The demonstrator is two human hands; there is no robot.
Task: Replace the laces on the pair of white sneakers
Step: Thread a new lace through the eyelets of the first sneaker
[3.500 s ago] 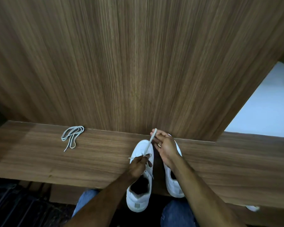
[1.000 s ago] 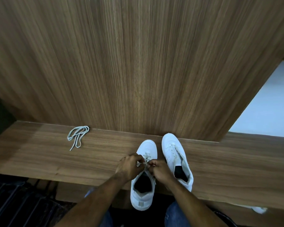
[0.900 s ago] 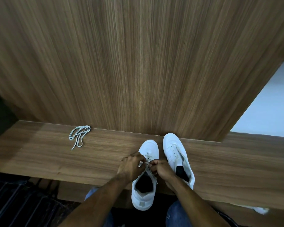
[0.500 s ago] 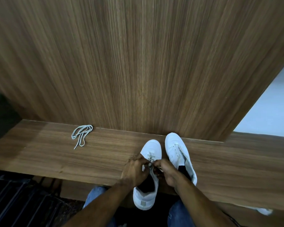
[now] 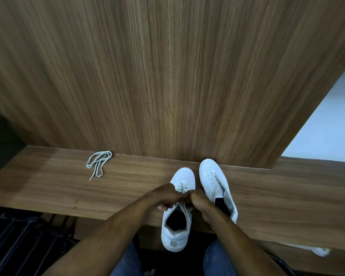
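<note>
Both hands dropped from the raised lace to the eyelets. Your left hand (image 5: 163, 197) and right hand (image 5: 199, 200) fingers pinch the lace (image 5: 184, 191) on the left sneaker (image 5: 177, 216) at the table (image 5: 48, 188) edge. Step: threading, probably mid-way. Next: pull through evenly. Right sneaker (image 5: 213, 180) looks unlaced; spare lace (image 5: 98, 163) lies well apart.

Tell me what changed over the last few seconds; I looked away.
The right hand came down from pulling a lace end up over the toe; both hands now grip the lace at the left sneaker, the left hand beside it. The loose lace and right sneaker stayed put.
</note>
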